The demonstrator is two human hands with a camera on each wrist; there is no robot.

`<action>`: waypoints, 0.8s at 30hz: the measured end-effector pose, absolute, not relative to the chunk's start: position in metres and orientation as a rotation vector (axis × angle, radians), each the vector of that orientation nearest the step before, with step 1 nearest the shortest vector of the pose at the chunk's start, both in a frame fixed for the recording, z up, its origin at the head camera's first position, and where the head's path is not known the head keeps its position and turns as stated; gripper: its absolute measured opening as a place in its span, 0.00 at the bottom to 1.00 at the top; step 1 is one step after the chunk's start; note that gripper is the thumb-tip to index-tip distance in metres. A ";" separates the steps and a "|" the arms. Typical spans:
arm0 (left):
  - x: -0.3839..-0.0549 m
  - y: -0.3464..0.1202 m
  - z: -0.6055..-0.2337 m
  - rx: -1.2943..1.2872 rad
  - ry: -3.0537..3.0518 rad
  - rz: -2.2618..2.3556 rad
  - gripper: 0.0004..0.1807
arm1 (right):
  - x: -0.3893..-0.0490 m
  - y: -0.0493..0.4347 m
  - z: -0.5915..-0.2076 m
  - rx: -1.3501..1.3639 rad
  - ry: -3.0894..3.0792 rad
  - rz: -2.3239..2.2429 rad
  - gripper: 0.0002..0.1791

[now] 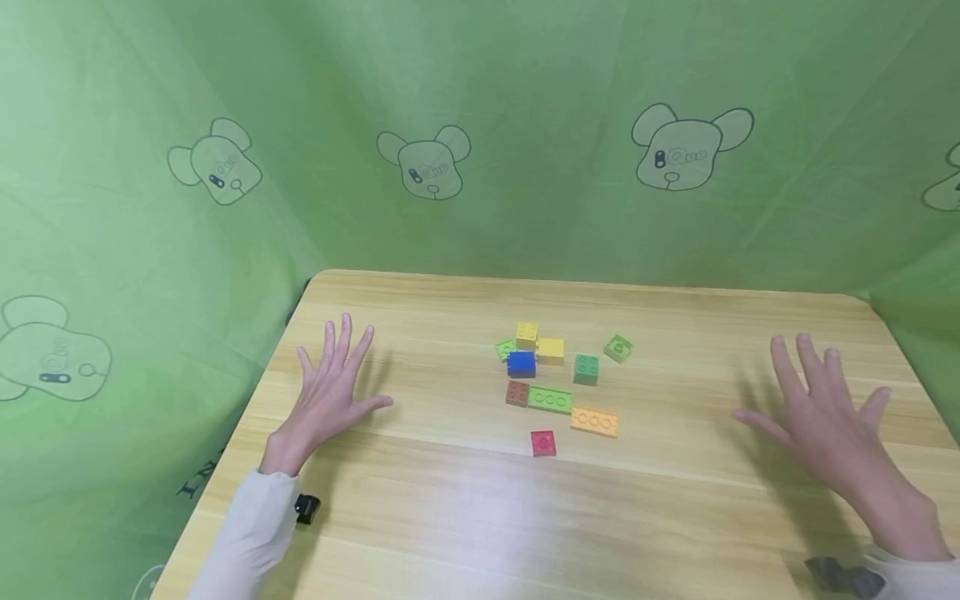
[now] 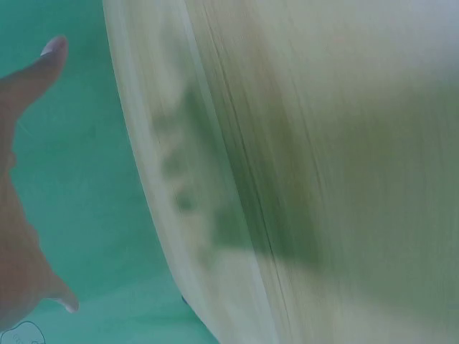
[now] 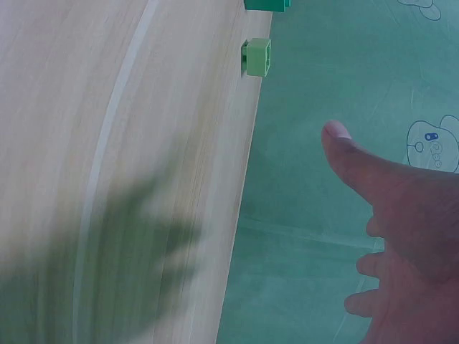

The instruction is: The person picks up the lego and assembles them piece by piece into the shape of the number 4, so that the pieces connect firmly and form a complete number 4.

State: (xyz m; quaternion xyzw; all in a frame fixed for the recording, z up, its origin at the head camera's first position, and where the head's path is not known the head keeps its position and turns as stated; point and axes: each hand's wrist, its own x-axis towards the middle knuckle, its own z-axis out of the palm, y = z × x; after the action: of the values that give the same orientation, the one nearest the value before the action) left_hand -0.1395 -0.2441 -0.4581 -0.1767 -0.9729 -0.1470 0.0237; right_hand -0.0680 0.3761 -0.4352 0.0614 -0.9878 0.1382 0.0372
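Note:
My left hand (image 1: 327, 407) hovers over the table's left side, fingers spread and holding nothing. On the far right, my right hand (image 1: 832, 429) is also spread wide and holds nothing. Between them lie several toy building bricks. At the back of the group are a yellow brick (image 1: 527, 335), a second yellow brick (image 1: 551, 351) on its side and a blue brick (image 1: 521, 364). A dark green brick (image 1: 587, 369) and a small light green brick (image 1: 618, 348) sit to the right. Nearer are a brown brick (image 1: 517, 392), a long green brick (image 1: 551, 399), an orange brick (image 1: 594, 421) and a red brick (image 1: 543, 443).
The wooden table (image 1: 420, 517) has rounded far corners. Behind it and at both sides hangs a green cloth (image 1: 525, 225) printed with bear-like heads. Black devices are strapped at both wrists, and each hand casts a shadow on the tabletop.

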 end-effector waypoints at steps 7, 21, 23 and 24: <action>-0.140 -0.241 -0.461 -0.591 -2.966 -0.534 0.59 | -0.066 0.374 -0.436 0.185 -3.032 0.476 0.57; -0.138 -0.197 -0.467 -0.891 -2.716 -0.731 0.31 | -0.069 0.343 -0.442 0.410 -2.804 0.735 0.43; -0.137 -0.188 -0.468 -0.925 -2.696 -0.746 0.30 | -0.068 0.337 -0.444 0.437 -2.790 0.767 0.43; -0.137 -0.184 -0.469 -0.939 -2.683 -0.754 0.30 | -0.068 0.334 -0.445 0.449 -2.786 0.769 0.42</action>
State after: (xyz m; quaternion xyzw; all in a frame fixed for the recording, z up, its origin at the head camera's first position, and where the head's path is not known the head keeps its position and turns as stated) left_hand -0.1365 -0.1837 -0.4687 -0.3178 -0.9077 -0.2550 0.1004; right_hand -0.0678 0.3344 -0.4448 0.1524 -0.9470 0.2615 0.1080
